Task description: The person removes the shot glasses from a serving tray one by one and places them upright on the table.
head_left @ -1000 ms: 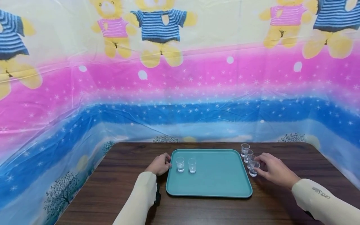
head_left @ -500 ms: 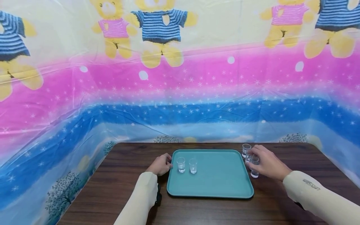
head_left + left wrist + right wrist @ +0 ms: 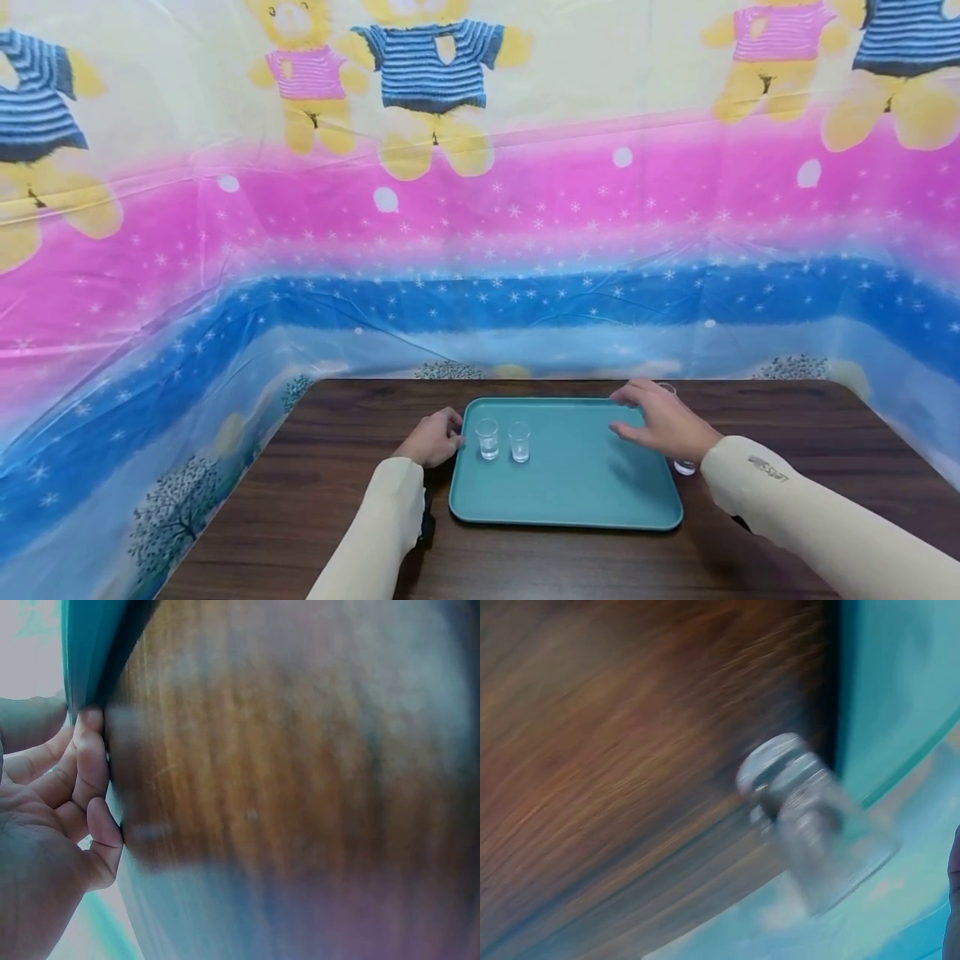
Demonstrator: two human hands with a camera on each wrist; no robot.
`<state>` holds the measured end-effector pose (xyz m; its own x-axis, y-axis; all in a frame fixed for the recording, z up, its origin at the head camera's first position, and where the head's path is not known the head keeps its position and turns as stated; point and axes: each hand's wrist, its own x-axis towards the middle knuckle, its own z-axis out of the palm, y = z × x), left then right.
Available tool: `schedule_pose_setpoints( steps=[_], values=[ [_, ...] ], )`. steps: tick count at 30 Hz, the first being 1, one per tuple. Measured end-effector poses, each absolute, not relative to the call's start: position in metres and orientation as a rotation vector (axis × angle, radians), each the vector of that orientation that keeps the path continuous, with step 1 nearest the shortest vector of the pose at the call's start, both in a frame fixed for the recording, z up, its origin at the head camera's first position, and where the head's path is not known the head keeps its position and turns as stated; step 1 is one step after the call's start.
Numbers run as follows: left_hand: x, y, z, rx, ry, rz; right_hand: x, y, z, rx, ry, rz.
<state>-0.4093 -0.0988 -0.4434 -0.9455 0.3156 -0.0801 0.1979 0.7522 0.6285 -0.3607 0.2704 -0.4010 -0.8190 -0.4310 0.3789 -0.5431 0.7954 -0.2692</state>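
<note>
A teal tray lies on the wooden table. Toward its left side stand two small clear shot glasses, upright and side by side. My left hand grips the tray's left edge, thumb on top and fingers curled at the rim. Over the tray's right edge my right hand reaches with thumb and fingers spread apart, nothing visible between them. Behind it, more shot glasses stand on the table, mostly hidden; one base shows under the wrist. The right wrist view shows blurred, overlapping glasses beside the tray.
The dark wooden table extends around the tray on all sides. A printed cloth with bears and snowflakes hangs behind the table and along its sides.
My right hand has moved left from the row of glasses to over the tray's right part, its fingers spreading. My left hand stays at the tray's edge. The two glasses on the tray stand unchanged.
</note>
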Motion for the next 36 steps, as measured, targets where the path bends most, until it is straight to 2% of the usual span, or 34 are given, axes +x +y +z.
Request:
schedule_pose_setpoints(
  steps=[20,36],
  values=[
    [-0.409,-0.1,-0.44,0.401,2.739,0.961,-0.371,0.171,-0.402,0.933,-2.789,0.704],
    [-0.407,-0.1,-0.441,0.401,2.75,0.956,-0.38,0.15,-0.411,1.046,-2.771,0.697]
  ],
)
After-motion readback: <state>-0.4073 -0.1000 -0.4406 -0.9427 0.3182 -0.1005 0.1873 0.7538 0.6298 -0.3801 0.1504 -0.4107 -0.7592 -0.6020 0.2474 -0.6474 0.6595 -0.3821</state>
